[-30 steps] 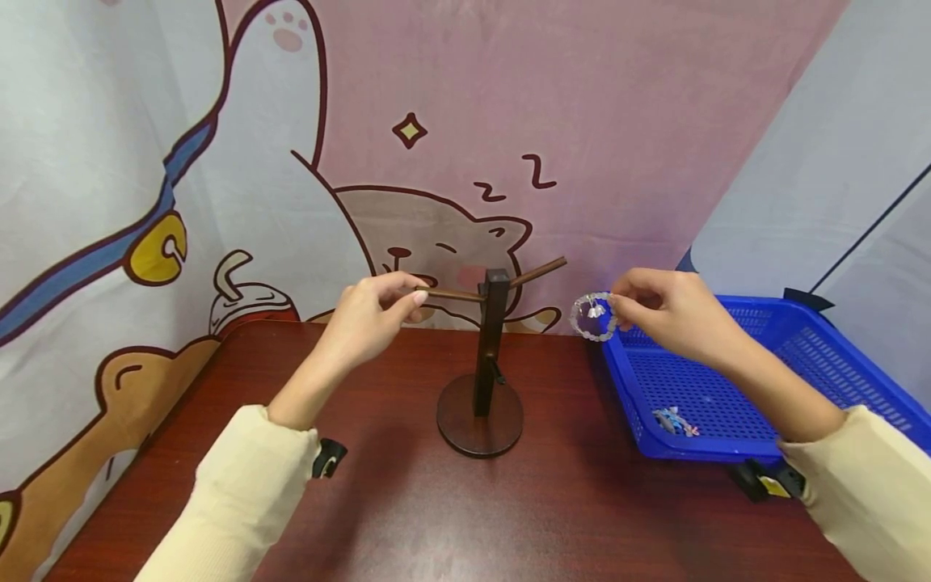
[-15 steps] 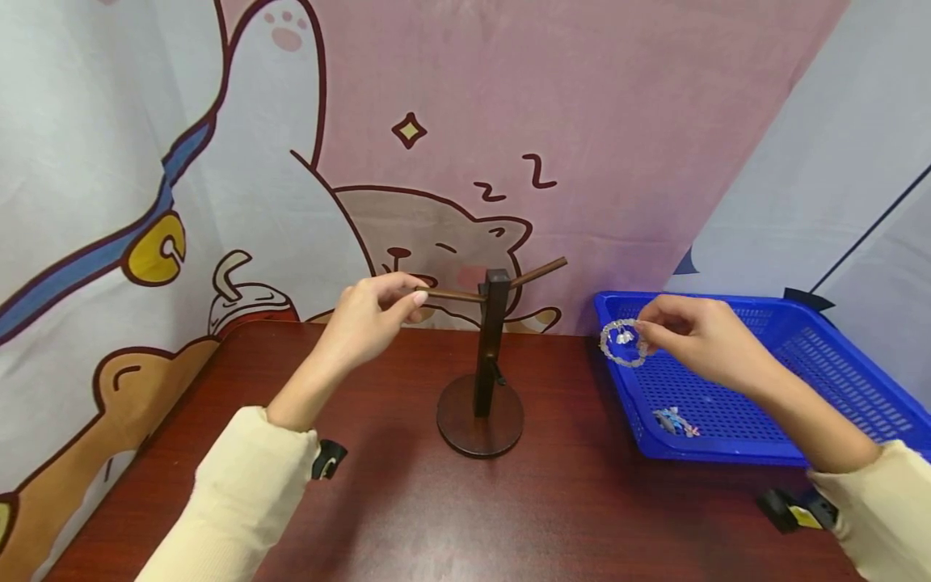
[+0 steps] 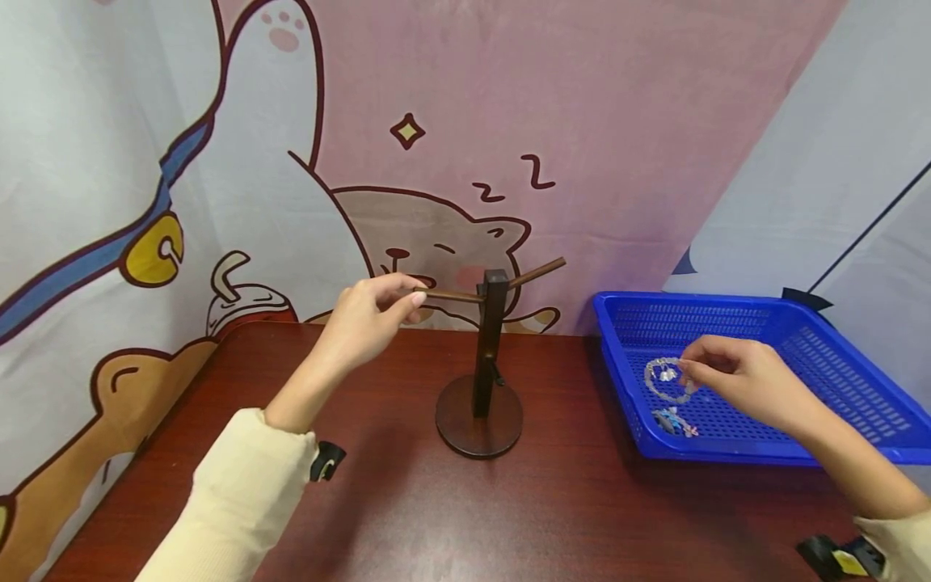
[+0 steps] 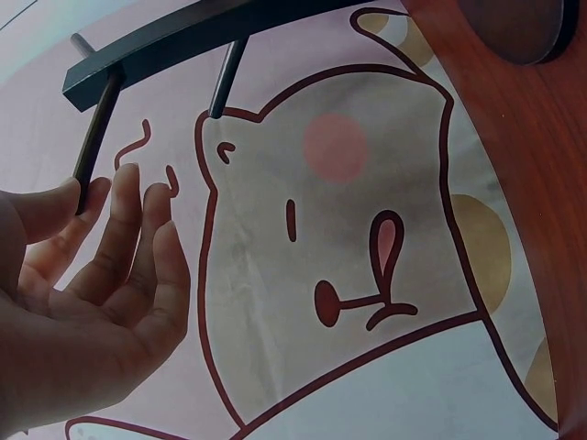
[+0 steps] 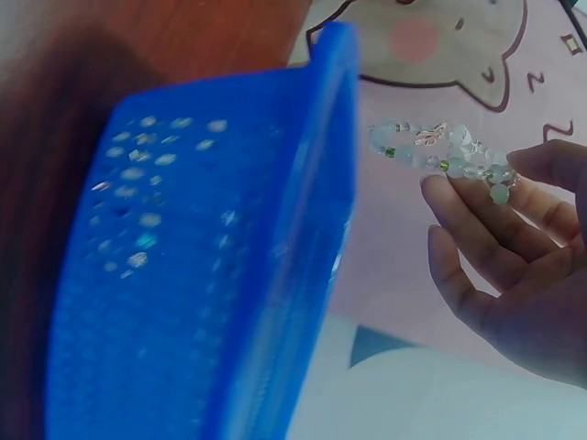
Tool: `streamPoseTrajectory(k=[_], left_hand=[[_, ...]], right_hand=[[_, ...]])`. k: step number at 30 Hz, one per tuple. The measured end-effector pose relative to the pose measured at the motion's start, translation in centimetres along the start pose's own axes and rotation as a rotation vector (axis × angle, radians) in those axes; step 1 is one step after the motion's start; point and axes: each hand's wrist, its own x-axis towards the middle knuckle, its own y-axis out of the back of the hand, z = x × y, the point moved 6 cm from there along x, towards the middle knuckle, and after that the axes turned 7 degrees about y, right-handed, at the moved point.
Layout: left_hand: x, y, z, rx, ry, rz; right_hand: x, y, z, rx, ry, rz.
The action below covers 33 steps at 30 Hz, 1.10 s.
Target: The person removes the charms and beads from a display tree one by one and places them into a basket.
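Observation:
My left hand (image 3: 374,319) pinches the end of a thin brown peg (image 3: 454,296) that sticks out to the left from the dark wooden stand (image 3: 486,347). In the left wrist view the thumb and forefinger close on the tip of that peg (image 4: 97,137). My right hand (image 3: 745,380) pinches a beaded bracelet (image 3: 650,386) by its right edge, over the blue basket (image 3: 627,404). Pale clear beads, small green ones and a dangling charm show on the bracelet (image 5: 417,158) in the right wrist view. Nothing hangs on the stand's pegs.
Inside the basket's near left corner lies a small heap of blue and pink jewellery (image 3: 675,422). The stand's round base (image 3: 480,436) rests on the reddish-brown table (image 3: 407,517). A cartoon-printed cloth (image 3: 618,121) hangs behind the table.
The right hand has carried the bracelet right and down, from beside the basket's back left corner to over its inside. The left hand has stayed on the peg.

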Motion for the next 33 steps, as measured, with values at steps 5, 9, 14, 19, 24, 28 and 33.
streamPoseTrajectory(k=[5, 9, 14, 19, 24, 28, 33], left_hand=[[0.1, 0.0, -0.1, -0.007, -0.001, 0.005], [0.0, 0.0, -0.2, -0.013, 0.004, 0.001], [0.0, -0.1, -0.2, -0.015, 0.008, -0.004], [0.0, -0.1, -0.2, -0.023, 0.018, -0.009], [-0.1, -0.1, -0.2, -0.036, 0.020, -0.014], [-0.2, 0.0, -0.2, -0.040, 0.007, -0.012], [-0.3, 0.1, -0.3, -0.037, 0.017, -0.030]], right_hand=[[-1.6, -0.1, 1.9, -0.021, -0.040, -0.005], [-2.7, -0.4, 3.1, -0.026, -0.071, -0.018], [-3.4, -0.8, 3.9, -0.020, -0.106, -0.035], [-3.4, -1.1, 4.1, -0.011, -0.120, -0.038], [-3.3, -1.0, 4.0, -0.008, -0.097, -0.015], [-3.1, -1.0, 3.8, -0.019, -0.092, -0.011], [-2.7, -1.0, 3.7, -0.047, -0.110, -0.020]])
